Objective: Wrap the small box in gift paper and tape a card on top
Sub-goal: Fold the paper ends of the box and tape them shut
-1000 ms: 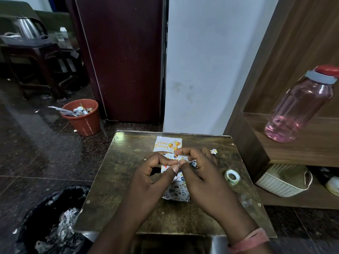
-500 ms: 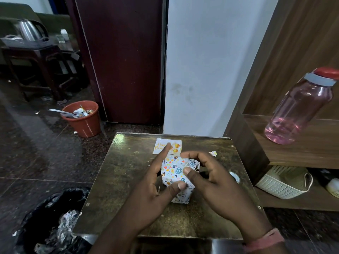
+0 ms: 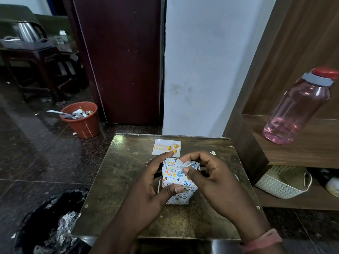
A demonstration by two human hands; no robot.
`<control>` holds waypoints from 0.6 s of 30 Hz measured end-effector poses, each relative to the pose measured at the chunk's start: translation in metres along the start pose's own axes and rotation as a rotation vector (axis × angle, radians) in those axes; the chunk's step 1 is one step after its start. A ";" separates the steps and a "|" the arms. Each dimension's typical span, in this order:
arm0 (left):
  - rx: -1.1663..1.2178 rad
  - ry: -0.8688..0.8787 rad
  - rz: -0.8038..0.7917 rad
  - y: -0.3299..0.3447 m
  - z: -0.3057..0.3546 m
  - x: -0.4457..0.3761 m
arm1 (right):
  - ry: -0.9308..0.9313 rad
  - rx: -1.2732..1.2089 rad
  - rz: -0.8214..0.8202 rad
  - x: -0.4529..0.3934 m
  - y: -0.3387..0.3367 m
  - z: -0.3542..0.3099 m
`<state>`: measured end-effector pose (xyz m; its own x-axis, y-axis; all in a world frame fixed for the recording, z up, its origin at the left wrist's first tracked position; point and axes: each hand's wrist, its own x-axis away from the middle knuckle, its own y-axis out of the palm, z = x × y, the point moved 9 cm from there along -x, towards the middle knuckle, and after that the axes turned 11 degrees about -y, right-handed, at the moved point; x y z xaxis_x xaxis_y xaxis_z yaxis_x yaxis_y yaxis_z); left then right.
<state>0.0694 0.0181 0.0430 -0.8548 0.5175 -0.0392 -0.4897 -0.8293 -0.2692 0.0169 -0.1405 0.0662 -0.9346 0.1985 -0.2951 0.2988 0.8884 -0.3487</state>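
Observation:
The small box (image 3: pixel 177 177), covered in white paper with coloured prints, stands upright in the middle of the small table (image 3: pixel 128 180). My left hand (image 3: pixel 152 182) grips its left side, thumb on the near face and index finger stretched over the far top edge. My right hand (image 3: pixel 207 178) pinches the folded paper at the box's top right with thumb and curled fingers. A white "Happy Birthday" card (image 3: pixel 166 147) with gold balloons lies flat just behind the box. My right hand hides most of the tape roll (image 3: pixel 237 177).
A pink water bottle (image 3: pixel 297 109) stands on the wooden shelf at right, a white basket (image 3: pixel 282 182) below it. An orange bin (image 3: pixel 82 119) sits on the floor at the back left, a black bag of waste (image 3: pixel 49 222) at the near left. A paper scrap (image 3: pixel 213 153) lies on the table.
Both hands were pressed together over the box top; now they have parted. The left moved round the box's left side and the right shifted to pinch the top right fold.

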 end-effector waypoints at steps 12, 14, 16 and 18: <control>-0.018 0.020 0.026 0.000 0.000 -0.001 | -0.043 0.008 0.031 0.001 0.000 -0.014; -0.024 0.019 0.031 -0.001 0.000 -0.001 | -0.041 0.029 0.015 0.001 0.003 -0.016; -0.031 0.014 0.032 -0.001 0.000 -0.001 | -0.037 0.047 -0.018 0.001 0.007 -0.017; -0.025 0.003 0.018 0.000 -0.001 -0.001 | -0.038 0.031 0.002 0.002 0.005 -0.018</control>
<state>0.0708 0.0178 0.0424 -0.8628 0.5034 -0.0466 -0.4701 -0.8327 -0.2926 0.0132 -0.1285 0.0799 -0.9260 0.1842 -0.3295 0.3074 0.8746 -0.3751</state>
